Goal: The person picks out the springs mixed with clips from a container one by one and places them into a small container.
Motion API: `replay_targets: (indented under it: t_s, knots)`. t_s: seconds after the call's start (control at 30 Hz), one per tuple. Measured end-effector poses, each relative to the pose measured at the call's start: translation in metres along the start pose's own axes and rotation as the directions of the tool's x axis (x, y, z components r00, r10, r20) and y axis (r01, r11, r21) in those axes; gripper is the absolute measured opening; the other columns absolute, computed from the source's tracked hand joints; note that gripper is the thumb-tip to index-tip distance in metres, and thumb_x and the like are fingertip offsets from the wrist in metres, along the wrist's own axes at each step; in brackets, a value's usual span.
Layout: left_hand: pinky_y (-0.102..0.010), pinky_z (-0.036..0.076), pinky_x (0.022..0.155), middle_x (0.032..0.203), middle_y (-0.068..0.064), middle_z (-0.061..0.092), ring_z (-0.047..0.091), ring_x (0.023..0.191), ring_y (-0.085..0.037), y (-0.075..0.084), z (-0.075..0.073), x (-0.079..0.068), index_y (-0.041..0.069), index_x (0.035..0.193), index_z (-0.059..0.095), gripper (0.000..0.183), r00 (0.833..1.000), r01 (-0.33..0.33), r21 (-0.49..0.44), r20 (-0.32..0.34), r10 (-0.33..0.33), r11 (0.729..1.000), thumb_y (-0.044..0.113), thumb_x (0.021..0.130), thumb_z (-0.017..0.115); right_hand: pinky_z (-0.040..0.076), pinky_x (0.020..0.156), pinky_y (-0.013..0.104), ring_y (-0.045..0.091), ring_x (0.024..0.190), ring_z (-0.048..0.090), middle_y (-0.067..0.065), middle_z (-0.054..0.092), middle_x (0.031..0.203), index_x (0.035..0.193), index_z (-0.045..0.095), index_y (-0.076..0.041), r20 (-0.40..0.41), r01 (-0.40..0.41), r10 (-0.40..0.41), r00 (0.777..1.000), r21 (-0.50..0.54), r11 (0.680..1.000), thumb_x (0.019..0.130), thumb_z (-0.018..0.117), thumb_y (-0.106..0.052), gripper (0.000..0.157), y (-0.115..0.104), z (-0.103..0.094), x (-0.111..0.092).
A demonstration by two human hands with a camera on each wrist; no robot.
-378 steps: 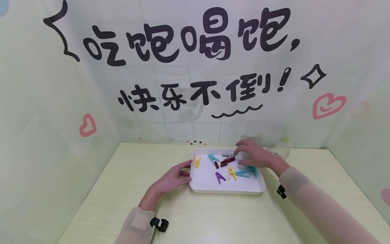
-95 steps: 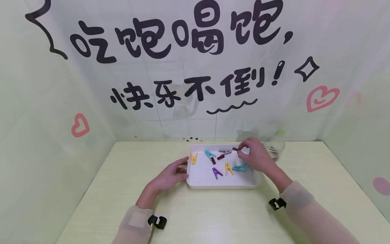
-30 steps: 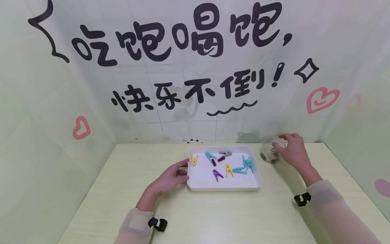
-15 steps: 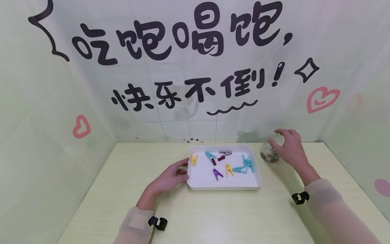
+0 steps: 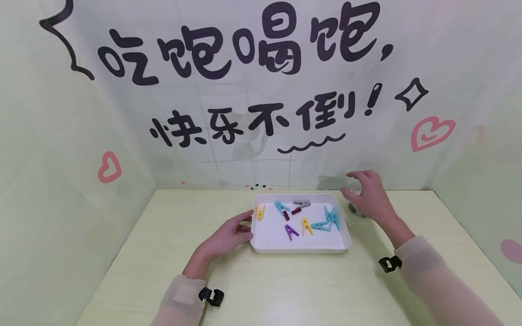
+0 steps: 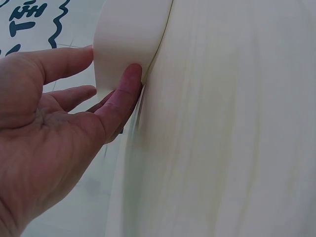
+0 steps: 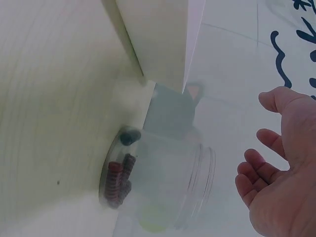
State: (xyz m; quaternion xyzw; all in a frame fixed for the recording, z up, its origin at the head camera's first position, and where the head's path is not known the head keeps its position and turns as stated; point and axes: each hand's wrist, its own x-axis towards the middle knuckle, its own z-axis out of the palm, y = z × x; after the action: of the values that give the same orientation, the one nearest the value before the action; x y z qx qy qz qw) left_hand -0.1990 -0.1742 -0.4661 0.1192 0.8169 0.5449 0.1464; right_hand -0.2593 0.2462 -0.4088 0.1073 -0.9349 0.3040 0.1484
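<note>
The clear jar (image 7: 170, 173) stands upright on the surface (image 5: 285, 290) just beside the right grip (image 5: 367, 194) yet apart from it; the right grip is wide, thumb well away from the fingers, holding nothing. In the head view it hides nearly all the jar, while the right wrist view shows base, wall and mouth, with dark ribbed pieces (image 7: 114, 177) at the bottom, their number hard to make out. Left of the right grip lies the white tray (image 5: 299, 250); the left grip (image 5: 224, 237), fingers extended, touches its outer end wall. The left wrist view cuts the tray off; only the head view shows teal clips (image 5: 321, 226) toward the right grip and a yellow clip (image 5: 260, 213) nearest the left grip.
</note>
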Motion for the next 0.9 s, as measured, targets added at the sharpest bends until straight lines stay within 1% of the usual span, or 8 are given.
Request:
replay_targets:
  t_s: [0.13,0.27,0.37,0.47,0.53,0.63,0.8,0.9]
  knots:
    - [-0.043,0.054,0.104,0.153,-0.015,0.051,0.059,0.126,-0.032,0.000,0.000,-0.001,0.004,0.164,0.038,0.068,1.000,0.000,0.002,-0.002,0.000,1.000,0.003,0.103,0.067,0.045,0.102,0.068,0.049,0.128,0.045,0.030,0.053,0.137,0.135,0.064,0.002,0.027,0.050,-0.050,0.998,-0.002,0.999,0.097,0.075,-0.020,0.046,-0.010,0.010,0.001]
    - [-0.045,0.053,0.105,0.153,-0.013,0.052,0.059,0.126,-0.031,0.001,0.000,-0.001,0.006,0.164,0.039,0.067,1.000,0.010,0.008,-0.008,-0.010,1.000,0.003,0.103,0.067,0.047,0.104,0.065,0.046,0.129,0.046,0.026,0.055,0.137,0.135,0.065,-0.001,0.085,0.070,-0.069,0.994,-0.008,0.997,0.098,0.076,-0.021,0.044,-0.020,0.020,0.002]
    - [-0.045,0.054,0.105,0.153,-0.012,0.052,0.059,0.126,-0.030,0.000,0.001,-0.001,0.006,0.164,0.039,0.067,1.000,0.015,0.005,-0.011,-0.015,1.000,0.003,0.103,0.066,0.048,0.105,0.063,0.043,0.128,0.048,0.024,0.055,0.137,0.134,0.067,-0.004,0.136,0.090,-0.086,0.987,-0.026,0.996,0.097,0.077,-0.023,0.042,-0.027,0.028,0.003]
    - [-0.044,0.054,0.103,0.153,-0.013,0.052,0.059,0.125,-0.030,0.000,0.001,-0.001,0.005,0.164,0.039,0.067,1.000,0.010,0.006,-0.012,-0.010,1.000,0.003,0.103,0.067,0.048,0.106,0.061,0.042,0.128,0.050,0.024,0.056,0.136,0.131,0.069,-0.005,0.183,0.132,-0.121,0.976,-0.047,0.990,0.096,0.078,-0.022,0.040,-0.032,0.034,0.006]
    - [-0.043,0.055,0.102,0.153,-0.013,0.052,0.059,0.125,-0.030,0.000,0.001,-0.001,0.004,0.164,0.039,0.067,1.000,0.004,0.006,-0.010,-0.004,1.000,0.003,0.103,0.066,0.048,0.107,0.060,0.042,0.128,0.050,0.023,0.058,0.135,0.130,0.071,-0.006,0.220,0.162,-0.145,0.965,-0.062,0.985,0.095,0.080,-0.023,0.039,-0.037,0.036,0.009]
    - [-0.043,0.055,0.102,0.153,-0.013,0.052,0.059,0.125,-0.030,0.001,0.001,-0.001,0.003,0.164,0.038,0.067,1.000,0.000,0.006,-0.008,0.000,1.000,0.003,0.103,0.066,0.046,0.107,0.061,0.043,0.127,0.050,0.022,0.059,0.134,0.128,0.073,-0.007,0.283,0.217,-0.186,0.941,-0.084,0.972,0.094,0.080,-0.022,0.038,-0.045,0.038,0.013]
    - [-0.044,0.054,0.103,0.153,-0.014,0.052,0.059,0.126,-0.031,0.002,0.000,-0.002,0.003,0.164,0.038,0.066,1.000,-0.003,0.009,-0.003,0.003,1.000,0.003,0.103,0.065,0.049,0.101,0.055,0.036,0.117,0.055,0.018,0.063,0.127,0.126,0.075,-0.010,0.387,0.289,-0.226,0.894,-0.111,0.951,0.094,0.081,-0.021,0.035,-0.056,0.043,0.021]
    - [-0.044,0.054,0.104,0.154,-0.015,0.051,0.059,0.126,-0.032,0.003,-0.001,-0.003,0.003,0.164,0.037,0.066,1.000,-0.006,0.015,0.005,0.005,1.000,0.003,0.104,0.065,0.051,0.099,0.051,0.032,0.113,0.056,0.016,0.065,0.124,0.125,0.076,-0.011,0.446,0.307,-0.230,0.865,-0.107,0.946,0.094,0.081,-0.020,0.033,-0.060,0.047,0.026]
